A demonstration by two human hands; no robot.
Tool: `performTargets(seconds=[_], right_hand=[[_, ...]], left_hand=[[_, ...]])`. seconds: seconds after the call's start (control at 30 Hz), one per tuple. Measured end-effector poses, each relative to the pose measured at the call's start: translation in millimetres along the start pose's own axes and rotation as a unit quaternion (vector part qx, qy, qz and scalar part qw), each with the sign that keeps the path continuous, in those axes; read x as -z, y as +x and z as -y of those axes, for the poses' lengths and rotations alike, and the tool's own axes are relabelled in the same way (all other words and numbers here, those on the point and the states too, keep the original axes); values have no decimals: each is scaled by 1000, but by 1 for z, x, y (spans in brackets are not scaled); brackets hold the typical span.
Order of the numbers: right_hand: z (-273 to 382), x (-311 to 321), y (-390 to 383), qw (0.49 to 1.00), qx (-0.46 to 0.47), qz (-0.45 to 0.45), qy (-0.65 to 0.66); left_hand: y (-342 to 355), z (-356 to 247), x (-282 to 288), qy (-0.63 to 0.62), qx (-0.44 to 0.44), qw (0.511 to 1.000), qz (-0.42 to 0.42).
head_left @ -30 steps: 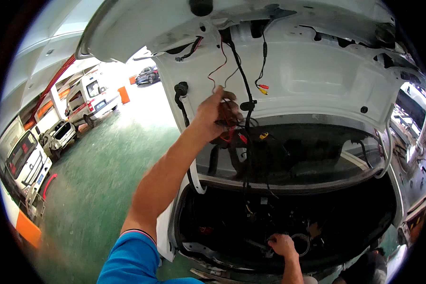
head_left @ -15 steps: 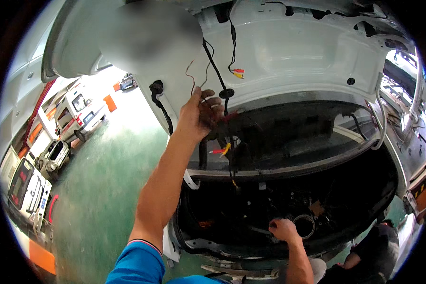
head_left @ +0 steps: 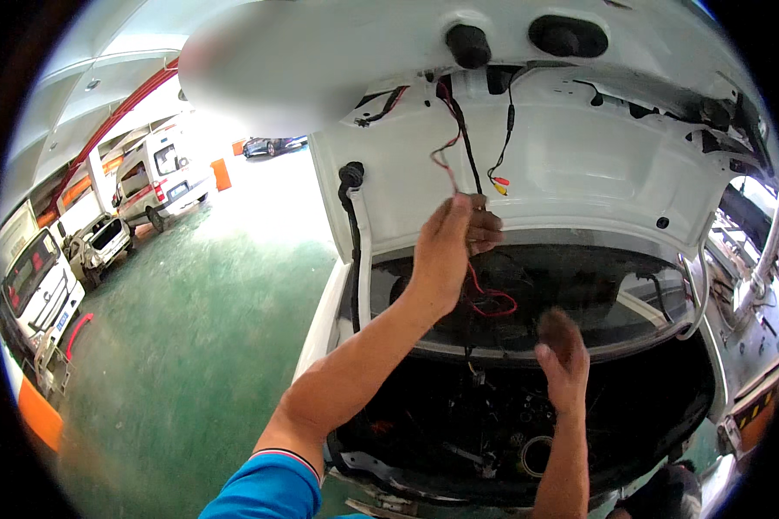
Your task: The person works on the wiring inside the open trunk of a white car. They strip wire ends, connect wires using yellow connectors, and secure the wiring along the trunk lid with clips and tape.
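Observation:
My left hand [head_left: 460,238] is closed around a thin red-and-black wire in front of the raised white trunk lid [head_left: 571,164]. The wire [head_left: 442,158] runs up from my fingers into an opening in the lid, and a red loop [head_left: 502,310] of it hangs below, before the rear window [head_left: 563,268]. Close behind the hand, a black cable [head_left: 470,147] comes down the lid. Lower and to the right, my right hand [head_left: 565,359] is raised over the open trunk [head_left: 632,389]. Motion blurs its fingers, and nothing shows clearly in them.
A black lead with red and yellow plugs [head_left: 499,184] dangles from the lid. On the left, a black grommeted cable [head_left: 353,216] follows the hinge side. Inside the dark trunk lies a ring-shaped part [head_left: 538,456]. A person [head_left: 671,493] is low at the right. Vehicles [head_left: 160,177] stand beyond the green floor.
My right hand has risen out of the trunk toward the rear window. The view has shifted, showing more of the lid's upper part. My left hand still holds the wire, whose red loop now shows below it.

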State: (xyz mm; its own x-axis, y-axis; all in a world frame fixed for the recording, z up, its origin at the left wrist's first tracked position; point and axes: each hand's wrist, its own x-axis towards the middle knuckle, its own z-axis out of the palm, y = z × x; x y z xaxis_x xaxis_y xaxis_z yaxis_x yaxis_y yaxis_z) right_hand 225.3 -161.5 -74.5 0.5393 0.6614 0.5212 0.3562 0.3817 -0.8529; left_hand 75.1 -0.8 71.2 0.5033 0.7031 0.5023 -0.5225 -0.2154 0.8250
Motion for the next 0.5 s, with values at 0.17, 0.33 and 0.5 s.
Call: performTargets(seconds=[0.17,0.33,0.5], right_hand=[[83,-53,71,987,138,75,-22],[109,-64,106,994,17,54,97],[138,-57,115,982,-87,-48,162]], left_hand=[[10,-12,-12,285,-101,950,77],[32,-30,-18,375,-164,904,121],[74,-19,39,332,-93,938,40]])
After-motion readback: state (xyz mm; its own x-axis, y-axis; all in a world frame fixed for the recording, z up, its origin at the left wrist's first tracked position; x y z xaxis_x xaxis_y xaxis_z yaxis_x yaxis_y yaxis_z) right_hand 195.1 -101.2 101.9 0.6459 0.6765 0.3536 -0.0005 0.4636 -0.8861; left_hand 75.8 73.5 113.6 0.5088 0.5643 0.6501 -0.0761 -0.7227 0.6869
